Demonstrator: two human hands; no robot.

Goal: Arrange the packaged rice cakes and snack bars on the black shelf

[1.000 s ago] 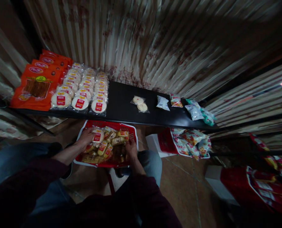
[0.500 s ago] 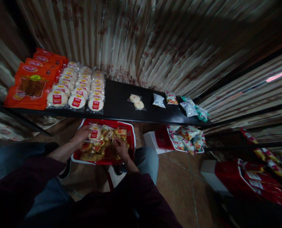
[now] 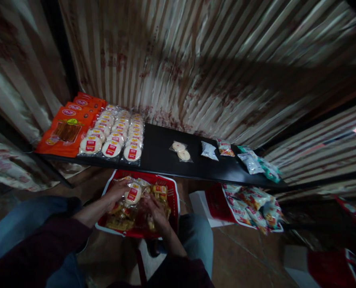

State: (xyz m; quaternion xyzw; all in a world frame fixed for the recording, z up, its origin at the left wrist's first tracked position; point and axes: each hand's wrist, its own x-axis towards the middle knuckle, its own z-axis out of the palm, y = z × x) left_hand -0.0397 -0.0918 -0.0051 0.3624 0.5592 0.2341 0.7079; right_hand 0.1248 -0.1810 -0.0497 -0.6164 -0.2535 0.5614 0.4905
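Over a red basket (image 3: 174,200) of gold-wrapped snacks (image 3: 120,218), my left hand (image 3: 117,191) is closed on a clear packet of round white crackers (image 3: 133,194) with a red label. My right hand (image 3: 155,208) is at the packet's right side, its fingers bent among the wrappers; whether it grips anything is hidden. Three rows of similar cracker packets (image 3: 111,148) stand on the black shelf (image 3: 156,140) above the basket. Orange bags (image 3: 68,132) stand at the left end of these rows.
Farther right on the shelf lie a loose cracker packet (image 3: 181,151), a white packet (image 3: 209,150), a red and white packet (image 3: 225,147) and green packets (image 3: 269,170). Under it, a second basket (image 3: 216,202) holds snack bags. Pleated curtains (image 3: 171,60) hang behind.
The view has shifted, so the shelf and basket appear lower and farther right. My right hand has come closer to the cracker packet in my left hand.
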